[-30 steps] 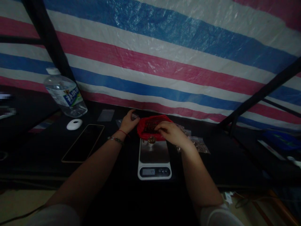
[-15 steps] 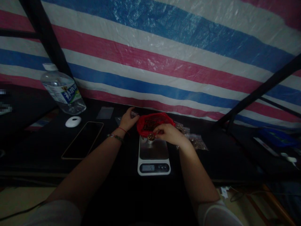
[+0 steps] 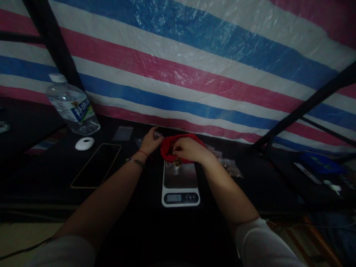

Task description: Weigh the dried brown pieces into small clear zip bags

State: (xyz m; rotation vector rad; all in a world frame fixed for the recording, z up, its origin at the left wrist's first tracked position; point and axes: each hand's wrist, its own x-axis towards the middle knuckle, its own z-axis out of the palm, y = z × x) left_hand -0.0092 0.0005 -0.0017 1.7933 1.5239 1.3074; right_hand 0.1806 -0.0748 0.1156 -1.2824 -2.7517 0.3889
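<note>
A white kitchen scale (image 3: pixel 180 180) with a steel top and a lit display lies in front of me. Near its back edge stands a small round cup (image 3: pixel 177 164) with brown bits in it. Behind the scale, a red plastic bag (image 3: pixel 164 150) gapes, dark brown bits inside. My right hand (image 3: pixel 187 149) reaches over the bag's mouth, fingers bent together at the contents; what they pinch is too small to tell. Left of the bag, my left hand (image 3: pixel 151 141) curls by something clear and shiny, mostly hidden. Clear plastic (image 3: pixel 138 141) shows beside that hand.
Filled zip bags (image 3: pixel 230 168) lie right of the scale. To the left are a flat clear bag (image 3: pixel 123 133), a phone (image 3: pixel 97 165), a white oval case (image 3: pixel 85 143) and a large bottle (image 3: pixel 73 107). Striped sheeting (image 3: pixel 172 78) hangs behind the black table.
My right hand has moved from above the small cup back and left into the red bag's mouth. The cup now stands uncovered on the scale. My left hand stays beside the bag.
</note>
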